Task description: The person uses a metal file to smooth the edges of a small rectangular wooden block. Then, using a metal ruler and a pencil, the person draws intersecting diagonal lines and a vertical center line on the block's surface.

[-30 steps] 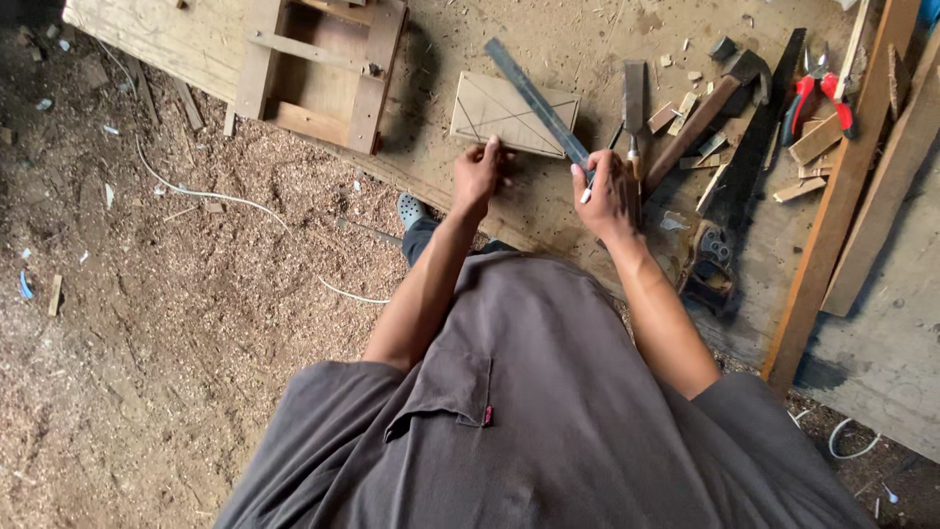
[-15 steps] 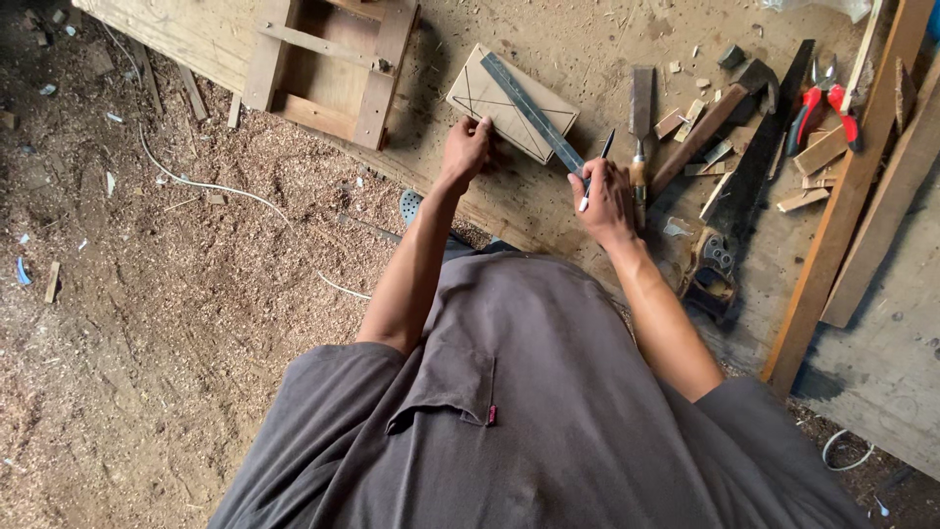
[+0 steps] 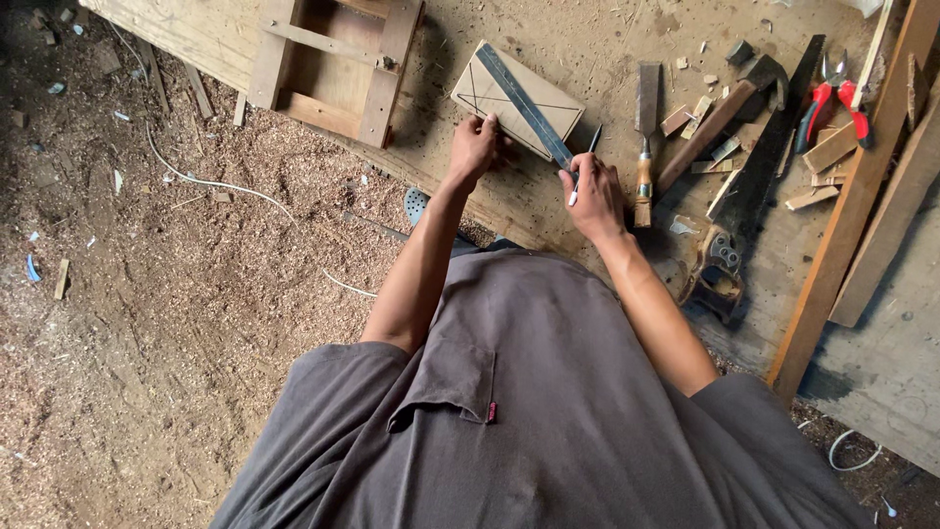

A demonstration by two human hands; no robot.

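Note:
A small rectangular wooden board (image 3: pixel 490 90) with pencil lines drawn on it lies on the workbench. A dark metal ruler (image 3: pixel 524 103) rests diagonally across it. My left hand (image 3: pixel 477 147) presses on the board's near edge beside the ruler. My right hand (image 3: pixel 595 196) is at the ruler's near end and holds a pen (image 3: pixel 584 162) pointing up toward the board.
A wooden frame (image 3: pixel 333 64) sits on the bench to the left. Right of my hands lie a chisel (image 3: pixel 645 137), a hammer (image 3: pixel 720 113), a handsaw (image 3: pixel 749 196), red-handled pliers (image 3: pixel 832 98), wood offcuts and long planks (image 3: pixel 852 196). Sawdust covers the ground on the left.
The ruler and both hands have shifted left onto the board; the ruler now lies diagonally across it, with my left hand pressing at the board's edge.

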